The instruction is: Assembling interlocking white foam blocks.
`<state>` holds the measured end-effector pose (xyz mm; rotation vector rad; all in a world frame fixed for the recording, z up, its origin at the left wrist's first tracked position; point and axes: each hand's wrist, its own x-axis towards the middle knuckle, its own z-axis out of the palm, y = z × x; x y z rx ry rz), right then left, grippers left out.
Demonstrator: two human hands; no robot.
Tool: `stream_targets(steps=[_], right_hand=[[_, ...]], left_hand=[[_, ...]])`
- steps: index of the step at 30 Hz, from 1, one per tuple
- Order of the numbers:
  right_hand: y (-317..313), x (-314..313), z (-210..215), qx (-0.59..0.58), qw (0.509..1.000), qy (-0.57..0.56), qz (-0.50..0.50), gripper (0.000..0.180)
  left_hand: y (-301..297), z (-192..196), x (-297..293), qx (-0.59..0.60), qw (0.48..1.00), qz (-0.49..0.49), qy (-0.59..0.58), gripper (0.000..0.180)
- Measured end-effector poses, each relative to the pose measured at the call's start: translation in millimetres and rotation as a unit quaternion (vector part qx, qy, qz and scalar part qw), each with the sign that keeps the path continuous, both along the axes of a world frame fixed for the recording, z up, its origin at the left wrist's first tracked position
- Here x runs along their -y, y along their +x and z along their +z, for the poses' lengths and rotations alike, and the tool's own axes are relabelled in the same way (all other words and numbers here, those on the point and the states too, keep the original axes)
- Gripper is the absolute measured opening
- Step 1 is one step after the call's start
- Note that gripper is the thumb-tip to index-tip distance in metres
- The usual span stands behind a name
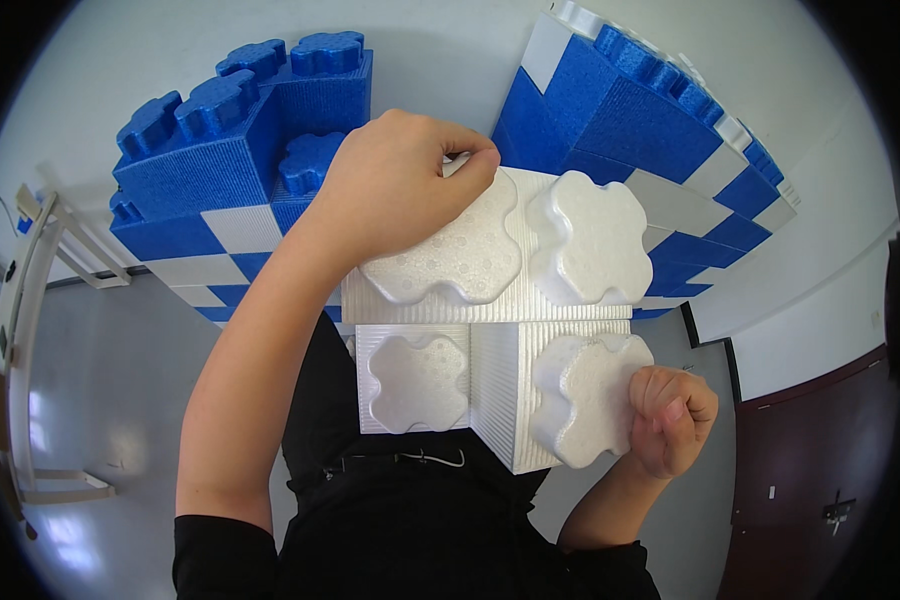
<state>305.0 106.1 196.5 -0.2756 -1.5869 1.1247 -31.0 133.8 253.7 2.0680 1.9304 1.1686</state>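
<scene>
In front of my body stand white foam building blocks with ribbed sides and clover-shaped studs. Over the upper left stud [450,262] lies my left hand [405,180], closed, thumb and forefinger pressed together; I see nothing in it. To its right rises another white stud [598,240]. Lower down, my right hand [670,415] is curled into a fist against or just beside the lower right stud [580,395]; nothing shows in it. A further stud sits on the lower left block [418,382]. A seam separates the upper and lower blocks. The left hand hides part of the upper stud.
Stacked blue and white foam blocks form a wall to the left [200,190] and another to the right [630,110]. A pale wooden frame [30,300] stands at far left on the grey floor [150,400]. A dark red door [810,460] is at right.
</scene>
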Motion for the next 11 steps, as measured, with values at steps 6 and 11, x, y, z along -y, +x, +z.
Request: stream_targets(steps=[6, 11], right_hand=[[0.4, -0.1, -0.7, -0.002, 1.0, 0.0, -0.001, 0.036], [0.5, -0.3, -1.2, -0.004, 1.0, 0.0, 0.0, 0.036]], left_hand=[[0.3, 0.0, 0.0, -0.001, 1.0, -0.001, -0.001, 0.034], [0.1, 0.1, 0.1, 0.002, 1.0, -0.002, -0.002, 0.034]])
